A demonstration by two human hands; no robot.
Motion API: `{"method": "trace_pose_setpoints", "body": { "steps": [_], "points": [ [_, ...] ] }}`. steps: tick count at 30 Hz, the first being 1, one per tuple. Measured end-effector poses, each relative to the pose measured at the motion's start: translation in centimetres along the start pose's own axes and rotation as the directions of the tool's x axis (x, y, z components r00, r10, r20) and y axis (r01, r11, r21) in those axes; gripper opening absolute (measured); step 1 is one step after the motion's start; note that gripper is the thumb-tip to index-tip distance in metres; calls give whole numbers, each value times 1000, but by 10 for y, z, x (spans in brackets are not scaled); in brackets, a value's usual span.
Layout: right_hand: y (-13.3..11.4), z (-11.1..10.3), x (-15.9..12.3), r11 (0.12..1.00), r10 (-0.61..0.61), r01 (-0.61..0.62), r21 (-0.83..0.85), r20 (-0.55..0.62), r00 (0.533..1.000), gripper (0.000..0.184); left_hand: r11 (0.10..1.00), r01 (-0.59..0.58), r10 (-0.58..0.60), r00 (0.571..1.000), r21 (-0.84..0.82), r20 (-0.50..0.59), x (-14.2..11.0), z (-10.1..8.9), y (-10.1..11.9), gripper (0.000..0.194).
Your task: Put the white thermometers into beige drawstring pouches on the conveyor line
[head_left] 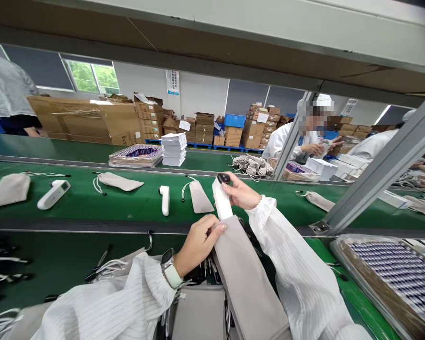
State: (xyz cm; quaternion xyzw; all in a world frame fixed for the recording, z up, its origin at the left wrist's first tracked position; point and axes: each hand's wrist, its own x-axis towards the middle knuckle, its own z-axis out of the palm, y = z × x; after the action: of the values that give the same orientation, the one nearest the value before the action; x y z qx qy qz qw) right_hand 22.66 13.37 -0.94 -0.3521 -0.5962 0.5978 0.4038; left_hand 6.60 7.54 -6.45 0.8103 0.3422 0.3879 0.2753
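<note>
My right hand (pixel 243 191) is closed around the dark-tipped upper end of a white thermometer (pixel 222 200). The thermometer's lower end meets the mouth of a long grey pouch (pixel 248 278); how far inside it reaches is hidden. At that mouth, my left hand (pixel 200 242) pinches the pouch's edge. Another grey pouch (pixel 198 311) lies below my hands, among white cords with black toggles. On the green belt just beyond are a drawstring pouch (pixel 200 197) and a second white thermometer (pixel 165 200).
Farther left on the belt (pixel 134 208) lie more pouches and a thermometer (pixel 54 194). A tray of batteries (pixel 396 274) stands at right, near a slanted metal post (pixel 378 160). Stacked white boxes (pixel 174 148) and a co-worker (pixel 304 132) are across the belt. A shelf (pixel 212 42) hangs overhead.
</note>
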Motion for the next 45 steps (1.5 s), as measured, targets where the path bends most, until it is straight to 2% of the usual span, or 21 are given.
{"method": "trace_pose_setpoints", "body": {
  "steps": [4, 12, 14, 16, 17, 19, 21, 22, 23, 25, 26, 27, 29, 31, 33, 35, 37, 38, 39, 41, 45],
  "points": [
    [5, 0, 0, 976, 151, -127, -176, 131, 980, 49, 998, 34, -44, 976, -49, -214, 5, -13, 4, 20],
    [4, 9, -2, 945, 246, -168, -281, 274, 930, 61, 997, 80, -83, 964, -19, -253, 17, -35, 8, 23],
    [3, 11, -2, 926, 213, -133, -352, 198, 957, 64, 992, 121, -104, 948, 41, -301, 20, -43, 8, 22],
    [4, 7, 1, 884, -27, -1, -467, -53, 998, 60, 973, 199, -156, 942, 119, -299, 21, -53, 14, 21],
    [6, 2, 3, 835, -208, 63, -547, -209, 956, 56, 956, 260, -224, 946, 135, -236, 19, -59, 20, 23],
    [11, -13, 9, 718, -512, 91, -690, -436, 740, 49, 915, 393, -399, 916, 94, 49, 14, -69, 38, 29],
    [16, -31, 14, 693, -618, 46, -719, -559, 553, 47, 877, 478, -434, 833, -51, 344, 6, -74, 57, 35],
    [17, -37, 15, 727, -594, 32, -686, -605, 529, 47, 850, 505, -412, 817, -154, 404, 3, -75, 65, 36],
    [18, -40, 15, 780, -527, 33, -624, -629, 572, 48, 820, 508, -381, 829, -265, 409, 0, -76, 71, 35],
    [17, -30, 11, 890, -301, 57, -452, -491, 818, 49, 779, 426, -343, 904, -461, 256, -3, -74, 74, 30],
    [16, -16, 8, 929, -182, 67, -365, -291, 939, 50, 780, 341, -318, 938, -525, 136, -3, -72, 72, 28],
    [15, 1, 4, 952, -110, 90, -291, -52, 993, 51, 798, 242, -286, 958, -552, 8, -2, -71, 69, 25],
    [14, 41, -3, 961, -132, 200, -191, 319, 939, 64, 865, 81, -209, 955, -495, -208, 2, -69, 60, 22],
    [12, 69, -6, 911, -339, 381, -157, 240, 910, 58, 939, -10, -113, 935, -343, -336, 4, -68, 53, 21],
    [4, 71, -4, 861, -446, 438, -259, 30, 895, 56, 988, -71, 8, 914, -139, -405, 6, -67, 49, 19],
    [-6, 44, -2, 820, -526, 338, -463, -372, 765, 57, 995, -102, 104, 934, 22, -341, 7, -63, 44, 17],
    [-12, 2, 0, 794, -526, 2, -607, -686, 503, 63, 991, -92, 106, 983, 98, -147, 9, -56, 35, 18],
    [-11, -18, -1, 770, -478, -210, -603, -762, 436, 67, 990, -81, 87, 995, 116, -45, 10, -50, 28, 19],
    [-6, -37, -2, 713, -430, -397, -578, -807, 404, 70, 990, -66, 62, 997, 126, 41, 11, -44, 20, 21],
    [12, -66, -5, 528, -309, -665, -529, -848, 430, 74, 989, -23, 3, 991, 149, 131, 10, -30, 3, 22],
    [56, -84, -3, 238, -139, -820, -521, -854, 502, 68, 980, -31, -14, 975, 199, 222, 0, -7, -14, 21]
  ]
}}
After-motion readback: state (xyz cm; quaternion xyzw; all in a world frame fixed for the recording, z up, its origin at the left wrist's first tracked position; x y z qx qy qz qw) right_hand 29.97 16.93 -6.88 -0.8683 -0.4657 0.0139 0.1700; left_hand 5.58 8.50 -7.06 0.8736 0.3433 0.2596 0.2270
